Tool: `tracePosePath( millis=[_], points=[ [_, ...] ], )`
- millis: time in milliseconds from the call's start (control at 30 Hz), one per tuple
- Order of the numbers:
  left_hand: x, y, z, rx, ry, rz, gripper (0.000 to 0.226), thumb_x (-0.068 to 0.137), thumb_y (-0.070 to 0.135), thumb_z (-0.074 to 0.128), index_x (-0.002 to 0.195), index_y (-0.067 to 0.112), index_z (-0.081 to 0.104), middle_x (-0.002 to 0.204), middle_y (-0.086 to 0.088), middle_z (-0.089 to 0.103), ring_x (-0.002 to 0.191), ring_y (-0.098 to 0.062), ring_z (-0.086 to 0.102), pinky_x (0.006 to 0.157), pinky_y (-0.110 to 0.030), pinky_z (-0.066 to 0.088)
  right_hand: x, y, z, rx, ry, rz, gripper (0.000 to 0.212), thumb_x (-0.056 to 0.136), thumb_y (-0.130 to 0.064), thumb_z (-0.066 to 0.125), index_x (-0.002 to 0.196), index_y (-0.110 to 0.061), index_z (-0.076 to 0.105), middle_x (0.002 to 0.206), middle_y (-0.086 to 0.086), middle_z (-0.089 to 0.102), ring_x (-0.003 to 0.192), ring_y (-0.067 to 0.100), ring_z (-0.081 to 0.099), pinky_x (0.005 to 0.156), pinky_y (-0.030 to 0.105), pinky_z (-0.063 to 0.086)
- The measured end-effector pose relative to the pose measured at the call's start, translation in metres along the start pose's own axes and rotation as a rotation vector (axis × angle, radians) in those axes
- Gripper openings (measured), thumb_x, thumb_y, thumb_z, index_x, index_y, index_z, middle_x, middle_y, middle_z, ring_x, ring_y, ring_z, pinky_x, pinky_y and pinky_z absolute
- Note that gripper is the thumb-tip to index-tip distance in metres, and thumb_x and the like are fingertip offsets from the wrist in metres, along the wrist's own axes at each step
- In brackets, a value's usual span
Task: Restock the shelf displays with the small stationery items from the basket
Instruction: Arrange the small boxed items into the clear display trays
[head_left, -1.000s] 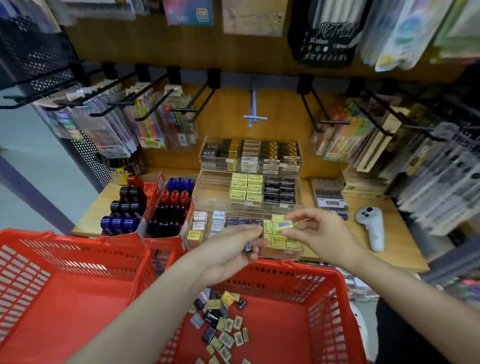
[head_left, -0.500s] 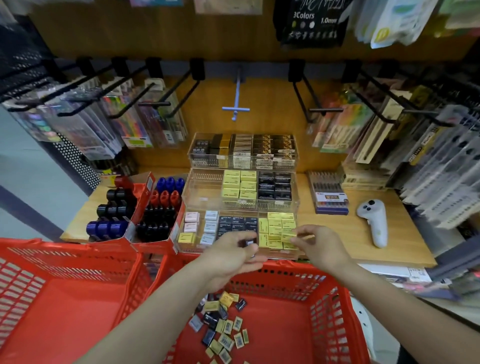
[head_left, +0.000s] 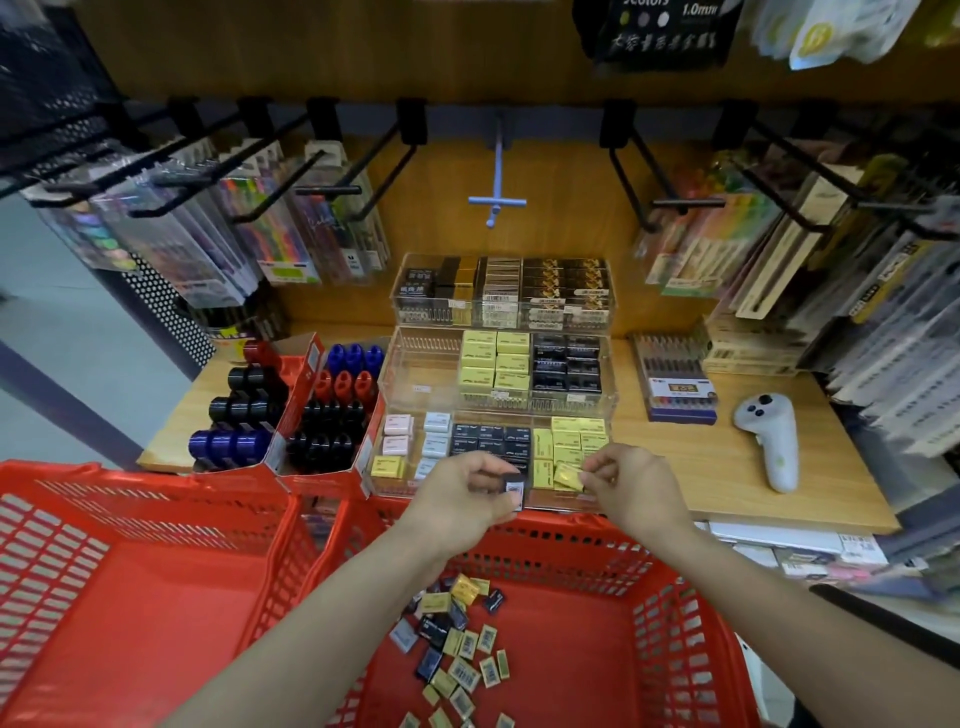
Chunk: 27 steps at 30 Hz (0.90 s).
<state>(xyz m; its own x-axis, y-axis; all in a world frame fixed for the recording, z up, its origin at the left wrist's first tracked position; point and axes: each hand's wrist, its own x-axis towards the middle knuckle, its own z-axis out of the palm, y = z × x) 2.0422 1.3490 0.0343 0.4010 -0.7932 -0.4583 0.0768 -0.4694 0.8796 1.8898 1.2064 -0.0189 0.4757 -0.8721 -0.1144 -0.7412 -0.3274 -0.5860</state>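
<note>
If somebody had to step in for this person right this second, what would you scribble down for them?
Left hand: pinches a small black packet above the front clear tray.
Right hand: pinches a yellow packet at the tray's yellow stack.
Done: the tray's rows already hold pink, white, black and yellow packets.
Left: place both held packets, then the loose packets lying in the red basket.

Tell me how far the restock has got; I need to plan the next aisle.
Partly done: the front clear tray already holds rows of yellow and black packs. In hand: the left hand grips a black pack, the right hand a yellow pack. Left: many loose packs in the red basket.
</note>
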Motion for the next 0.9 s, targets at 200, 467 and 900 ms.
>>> tracePosePath(
  millis=[200,467,900],
  points=[
    [-0.001,-0.002,-0.001,0.017,0.003,-0.011,0.022,0.089,0.003,0.07,0.101,0.021,0.066,0.107,-0.007,0.063,0.094,-0.023,0.071,0.094,-0.039,0.056,-0.01,-0.006,0.0,-0.124,0.003,-0.109,0.018,0.087,-0.035,0.073,0.103,-0.03,0.066,0.089,-0.008,0.069,0.08,0.014,0.067,0.067,0.025,0.051],
    [0.003,-0.004,0.005,0.095,0.044,0.066,0.024,0.085,0.011,0.076,0.097,0.028,0.064,0.098,0.009,0.069,0.088,-0.002,0.067,0.086,-0.024,0.054,-0.01,-0.008,-0.002,-0.154,0.011,-0.178,0.02,0.093,-0.023,0.065,0.113,-0.024,0.069,0.099,-0.003,0.071,0.085,0.014,0.067,0.073,0.026,0.054],
    [0.015,-0.004,0.032,0.592,0.236,0.702,0.02,0.083,0.004,0.075,0.094,0.02,0.067,0.095,0.01,0.066,0.096,-0.004,0.062,0.086,-0.018,0.05,-0.019,-0.012,-0.044,0.754,-0.35,0.019,0.031,0.078,-0.041,0.076,0.1,-0.019,0.074,0.092,-0.001,0.076,0.083,0.016,0.074,0.07,0.023,0.058]
  ],
)
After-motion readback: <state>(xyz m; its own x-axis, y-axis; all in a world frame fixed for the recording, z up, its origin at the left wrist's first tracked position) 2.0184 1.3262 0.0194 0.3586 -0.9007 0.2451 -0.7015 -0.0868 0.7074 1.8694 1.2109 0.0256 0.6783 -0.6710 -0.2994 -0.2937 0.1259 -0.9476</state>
